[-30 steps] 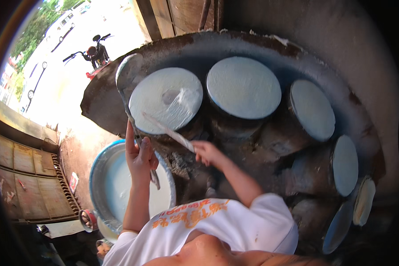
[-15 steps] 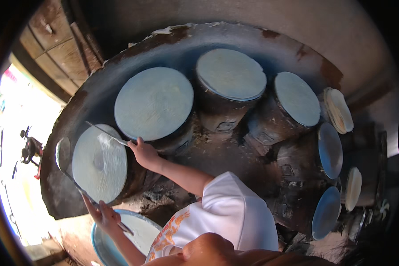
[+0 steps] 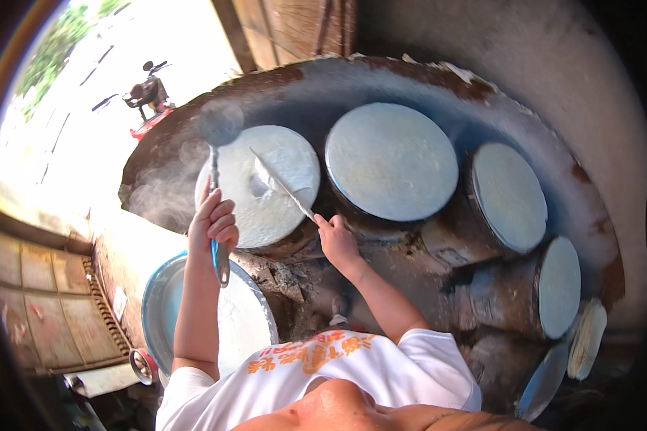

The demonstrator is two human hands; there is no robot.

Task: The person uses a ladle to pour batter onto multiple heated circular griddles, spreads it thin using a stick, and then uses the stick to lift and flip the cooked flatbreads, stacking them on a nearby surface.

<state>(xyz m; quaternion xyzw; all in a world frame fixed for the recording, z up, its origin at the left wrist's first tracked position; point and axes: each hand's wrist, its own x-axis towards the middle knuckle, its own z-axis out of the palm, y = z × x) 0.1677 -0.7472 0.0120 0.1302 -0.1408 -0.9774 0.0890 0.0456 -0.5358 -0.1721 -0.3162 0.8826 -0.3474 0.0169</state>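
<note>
Ladle (image 3: 213, 171) is wrapped by its handle in the left hand (image 3: 216, 218), probably to dodge steam (image 3: 167, 192); apart, the right hand (image 3: 338, 241) clasps a blade (image 3: 285, 187) over the eleven-o'clock white disc (image 3: 231, 210).

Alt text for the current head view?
The person's left hand holds a ladle, the right hand a thin blade over a white-coated griddle. More griddles curve rightward; a blue-rimmed tub sits under the left forearm.

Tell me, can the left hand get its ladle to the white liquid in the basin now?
Probably yes: the left hand holds the ladle seemingly near the basin, and nothing appears to cover the white liquid; only the left forearm crosses above it.
</note>
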